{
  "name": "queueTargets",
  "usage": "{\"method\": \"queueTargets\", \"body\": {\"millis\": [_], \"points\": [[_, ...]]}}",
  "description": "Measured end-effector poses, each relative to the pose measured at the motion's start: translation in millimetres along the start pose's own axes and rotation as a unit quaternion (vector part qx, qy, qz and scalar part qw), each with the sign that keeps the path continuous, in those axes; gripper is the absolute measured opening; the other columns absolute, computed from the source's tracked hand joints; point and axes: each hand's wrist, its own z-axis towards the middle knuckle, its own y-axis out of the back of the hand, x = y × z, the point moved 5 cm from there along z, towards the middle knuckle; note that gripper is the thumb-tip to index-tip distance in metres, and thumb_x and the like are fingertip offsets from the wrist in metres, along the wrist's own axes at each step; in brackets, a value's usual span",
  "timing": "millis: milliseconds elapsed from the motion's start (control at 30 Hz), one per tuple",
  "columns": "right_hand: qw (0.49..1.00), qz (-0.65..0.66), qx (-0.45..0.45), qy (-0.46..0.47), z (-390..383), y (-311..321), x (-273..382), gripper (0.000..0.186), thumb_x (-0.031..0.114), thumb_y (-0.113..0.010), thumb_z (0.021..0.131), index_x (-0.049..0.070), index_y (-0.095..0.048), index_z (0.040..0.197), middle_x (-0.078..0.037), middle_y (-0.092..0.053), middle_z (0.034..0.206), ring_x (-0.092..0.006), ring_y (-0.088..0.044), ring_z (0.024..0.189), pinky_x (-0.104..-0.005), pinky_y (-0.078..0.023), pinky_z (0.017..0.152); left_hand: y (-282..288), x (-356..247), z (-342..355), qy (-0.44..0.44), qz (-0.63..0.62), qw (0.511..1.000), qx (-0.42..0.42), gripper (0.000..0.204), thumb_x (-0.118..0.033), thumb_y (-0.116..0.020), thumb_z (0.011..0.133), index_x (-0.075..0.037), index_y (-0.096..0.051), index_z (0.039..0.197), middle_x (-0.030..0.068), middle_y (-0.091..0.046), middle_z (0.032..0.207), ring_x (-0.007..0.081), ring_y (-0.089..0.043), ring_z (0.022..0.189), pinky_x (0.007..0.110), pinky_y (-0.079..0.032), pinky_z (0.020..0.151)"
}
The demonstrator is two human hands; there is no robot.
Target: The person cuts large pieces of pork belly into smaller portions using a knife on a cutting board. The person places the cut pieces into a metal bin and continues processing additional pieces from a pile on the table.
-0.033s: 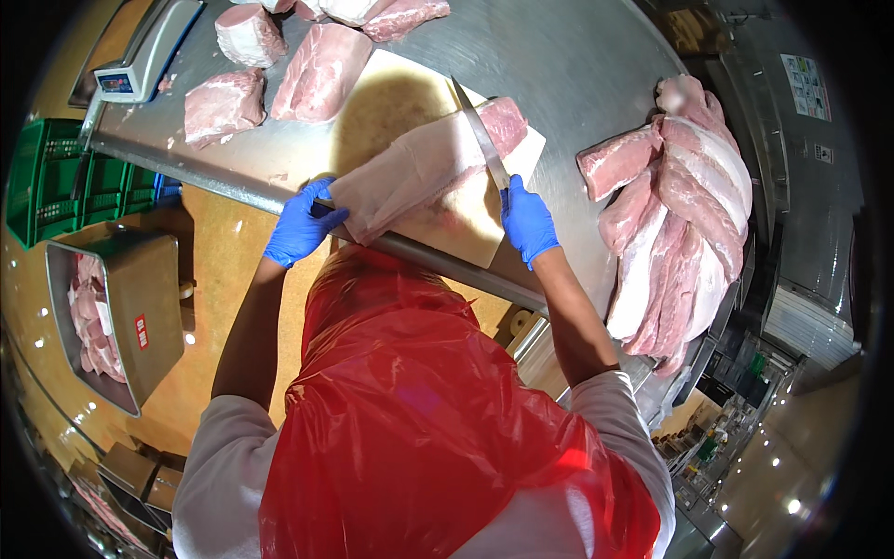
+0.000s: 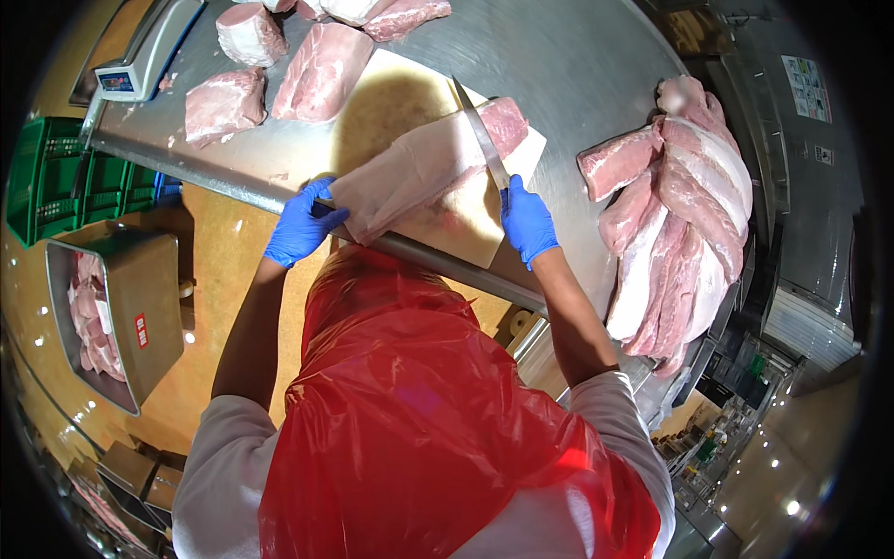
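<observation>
A long pale piece of pork loin point(image 2: 405, 179) lies slantwise on a light cutting board point(image 2: 377, 107), its far right end pink and lean. At its near left end is my left hand point(image 2: 300, 228) in a blue glove, thumb and fingers at the end of the meat, with a dark gap between them. My right hand point(image 2: 527, 224), also blue-gloved, is closed round the handle of a long knife point(image 2: 480, 126). The blade points up and to the left and lies across the loin near its pink end. The knife's handle is mostly hidden in my fist.
Cut pork pieces point(image 2: 321, 73) sit at the far left of the metal table point(image 2: 549, 70), near a scale point(image 2: 144, 61). A heap of pork loins point(image 2: 680, 242) rests at the right. Left of the table stand green crates point(image 2: 56, 177) and a metal bin point(image 2: 154, 307) holding meat.
</observation>
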Motion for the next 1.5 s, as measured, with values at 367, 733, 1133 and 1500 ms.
{"method": "queueTargets", "body": {"millis": [367,733,1133,1500], "points": [[1.000,0.003,-0.010,-0.010,-2,-7,-1,0.020,0.019,-0.049,0.100,0.003,-0.046,0.112,-0.031,-0.066,0.079,-0.0508,-0.066,0.073,-0.0608,-0.050,0.067,0,-3,3,0.035,0.025,0.999,0.002,0.051,-0.019,-0.082,0.083,-0.006,-0.062,0.129,0.0132,-0.071,0.093,0.0186,-0.068,0.079,0.035,-0.056,0.076],[1.000,0.014,-0.016,-0.005,-2,-11,-2,0.022,0.018,-0.050,0.100,0.002,-0.046,0.114,-0.033,-0.065,0.080,-0.0516,-0.065,0.074,-0.0610,-0.050,0.066,0,-9,1,0.038,-0.001,0.999,0.007,0.049,-0.011,-0.080,0.086,-0.009,-0.062,0.131,-0.0009,-0.062,0.089,0.0083,-0.055,0.076,0.026,-0.050,0.073],[0.999,0.022,-0.032,0.005,-2,-14,-3,0.024,0.022,-0.049,0.102,0.001,-0.045,0.113,-0.035,-0.063,0.075,-0.0538,-0.063,0.072,-0.0626,-0.049,0.064,0,-6,2,0.039,-0.016,0.999,0.005,0.050,-0.014,-0.080,0.085,-0.003,-0.060,0.130,0.0090,-0.070,0.097,0.0150,-0.066,0.081,0.032,-0.056,0.076],[0.999,0.011,-0.035,0.008,-3,-14,-4,0.024,0.024,-0.048,0.103,0.002,-0.046,0.112,-0.034,-0.064,0.077,-0.0533,-0.063,0.071,-0.0626,-0.049,0.064,-2,1,2,0.023,-0.040,0.999,0.001,0.051,-0.011,-0.080,0.086,-0.006,-0.061,0.133,0.0001,-0.064,0.091,0.0080,-0.057,0.077,0.026,-0.051,0.073]]}}
